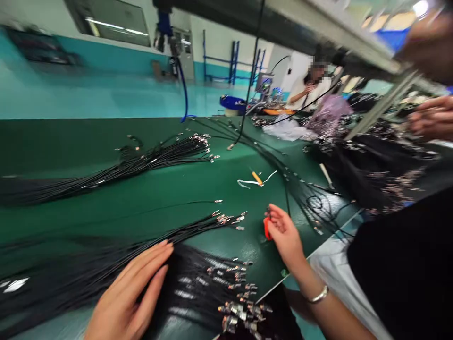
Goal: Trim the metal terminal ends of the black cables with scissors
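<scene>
Left hand [129, 295]: palm down over the near cable bundle [196, 293], fingers extended and close together, thumb a little apart; it rests on the black cables rather than gripping them. Right hand [286, 236]: just off the connector end of the near cable bundle, thumb and fingers pinching a small red-orange piece [267, 229], perhaps a tool handle, though blur makes that uncertain. Silvery bracelet [319, 295] on that wrist.

Near cable bundle lies along the close side of the green bench [198, 186], its metal connectors [235, 309] fanned at the right end. Along its far edge, by the left fingertips, a slim group of black cables [191, 230], tips also metal. Just beyond that, a single cable [177, 204].

Farther across from the near cable bundle: a second bundle [152, 165], roughly parallel, connectors also rightward. Beyond the near bundle's connector end, an orange stick [257, 178] with a white strip [243, 184] beside it. Right of the near bundle, past the right hand, loose cables [295, 182] spread across the surface.

Well right of the near bundle, a co-worker in black [406, 255], with a hand [432, 118] raised above more cables [371, 165].
</scene>
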The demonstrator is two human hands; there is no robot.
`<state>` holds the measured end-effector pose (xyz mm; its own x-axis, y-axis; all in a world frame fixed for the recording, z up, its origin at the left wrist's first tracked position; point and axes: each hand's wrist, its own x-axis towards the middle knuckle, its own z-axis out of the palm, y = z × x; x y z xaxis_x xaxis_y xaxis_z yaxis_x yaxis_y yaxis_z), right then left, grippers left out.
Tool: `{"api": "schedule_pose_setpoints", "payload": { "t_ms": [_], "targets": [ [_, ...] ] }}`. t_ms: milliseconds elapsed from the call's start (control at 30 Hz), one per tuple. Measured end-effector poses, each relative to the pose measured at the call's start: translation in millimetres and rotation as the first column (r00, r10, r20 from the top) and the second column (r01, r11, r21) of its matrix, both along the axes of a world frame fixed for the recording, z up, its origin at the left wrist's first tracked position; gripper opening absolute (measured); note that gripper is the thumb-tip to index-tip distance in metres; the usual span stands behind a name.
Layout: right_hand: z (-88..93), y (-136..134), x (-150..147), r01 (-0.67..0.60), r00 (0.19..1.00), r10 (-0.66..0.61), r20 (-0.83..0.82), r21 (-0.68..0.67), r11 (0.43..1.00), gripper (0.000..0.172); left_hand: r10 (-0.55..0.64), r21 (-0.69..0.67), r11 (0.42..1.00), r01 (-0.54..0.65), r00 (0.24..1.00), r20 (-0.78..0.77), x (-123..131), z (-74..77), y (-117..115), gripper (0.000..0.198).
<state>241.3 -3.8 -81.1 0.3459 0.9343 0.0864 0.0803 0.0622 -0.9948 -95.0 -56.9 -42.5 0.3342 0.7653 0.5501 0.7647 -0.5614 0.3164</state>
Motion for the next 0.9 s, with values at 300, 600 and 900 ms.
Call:
{"api": "schedule_pose_setpoints", "payload": {
  "t_ms": [300, 600, 900],
  "targets": [
    [19.2, -3.7, 11.9, -0.092, 0.982, 0.091, -0.163, -0.001, 0.996, 0.049, -0.138, -0.154, 0.984, 0.094, 0.941, -0.308, 65.5, 10.0, -0.6, 0.038],
    [21.6, -9.8, 17.1, -0.258, 0.956, 0.249, -0.157, -0.036, 0.965, 0.049, -0.083, -0.230, 0.972, 0.040, 0.980, -0.182, 63.3, -1.7, -9.7, 0.032],
    [17.9, -7.4, 15.7, -0.278, 0.952, 0.274, -0.140, -0.010, 0.961, 0.050, -0.223, -0.220, 0.953, 0.209, 0.974, -0.043, 74.5, 11.1, -8.7, 0.023]
  ]
}}
